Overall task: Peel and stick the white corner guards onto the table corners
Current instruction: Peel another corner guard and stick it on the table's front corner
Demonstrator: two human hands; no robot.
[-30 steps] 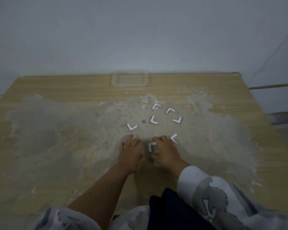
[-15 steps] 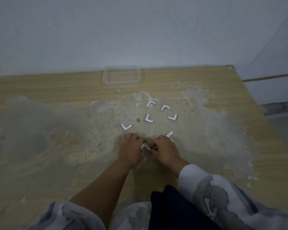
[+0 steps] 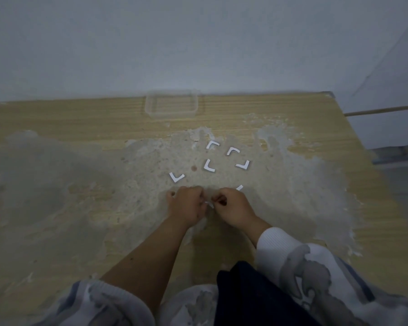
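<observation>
A small white corner guard (image 3: 209, 204) sits between my two hands just above the wooden table (image 3: 57, 118). My left hand (image 3: 188, 205) and my right hand (image 3: 233, 207) both pinch it with curled fingers, and most of it is hidden by them. Several more white L-shaped guards lie flat beyond my hands: one guard at the left (image 3: 176, 177), one in the middle (image 3: 209, 165), two at the back (image 3: 213, 145) (image 3: 233, 151), one at the right (image 3: 243, 164). Another guard (image 3: 240, 188) peeks out behind my right hand.
A clear plastic tray (image 3: 172, 105) stands at the table's far edge against the grey wall. Pale dried stains cover much of the tabletop. The table's far right corner (image 3: 329, 94) and right edge are in view. My patterned sleeves fill the bottom of the frame.
My hands lifted the guard from the table and closed round it; fingers that lay spread a second ago are now curled and pinching. The camera view shifted slightly.
</observation>
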